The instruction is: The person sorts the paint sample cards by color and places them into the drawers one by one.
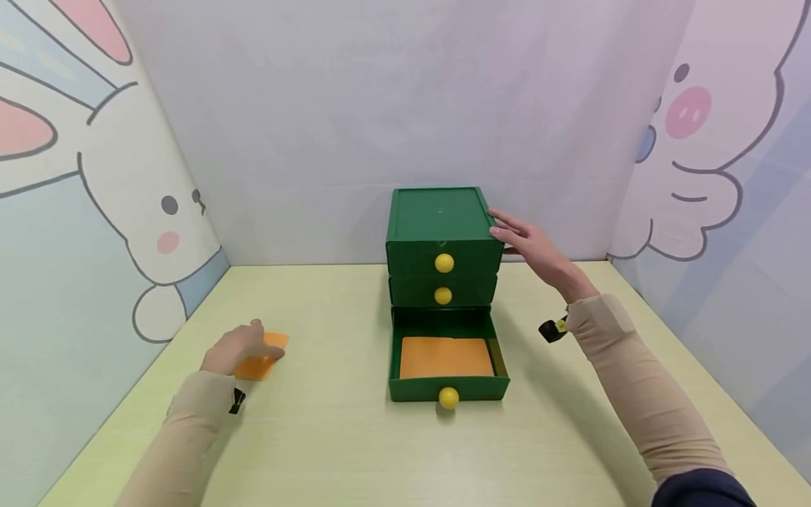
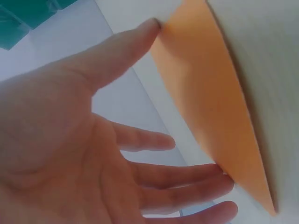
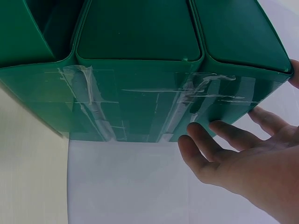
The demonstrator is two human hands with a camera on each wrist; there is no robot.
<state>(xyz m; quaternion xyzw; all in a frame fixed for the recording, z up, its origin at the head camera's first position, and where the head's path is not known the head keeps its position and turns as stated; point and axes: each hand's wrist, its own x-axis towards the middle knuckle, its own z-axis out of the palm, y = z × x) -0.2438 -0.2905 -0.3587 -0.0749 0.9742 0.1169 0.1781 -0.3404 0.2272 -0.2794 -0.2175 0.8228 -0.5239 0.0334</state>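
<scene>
On the table at the left, a small orange sheet (image 1: pixel 276 339) lies partly under my left hand (image 1: pixel 234 348). The left wrist view shows that hand's (image 2: pixel 93 140) thumb and fingers spread, the fingertips at the edge of the orange sheet (image 2: pixel 210 88). My right hand (image 1: pixel 538 253) is against the upper right side of a green three-drawer box (image 1: pixel 440 215), its fingers extended. Its bottom drawer (image 1: pixel 412 389) is pulled out, with orange paper (image 1: pixel 445 357) lying inside. The right wrist view has the right hand (image 3: pixel 243 154) at the taped side of the green box (image 3: pixel 135 102).
Yellow round knobs (image 1: pixel 444 263) sit on the drawer fronts; the upper two drawers are closed. The pale table (image 1: pixel 329 436) meets a white back wall (image 1: pixel 304 141). Printed cartoon panels (image 1: pixel 127 211) stand at both sides.
</scene>
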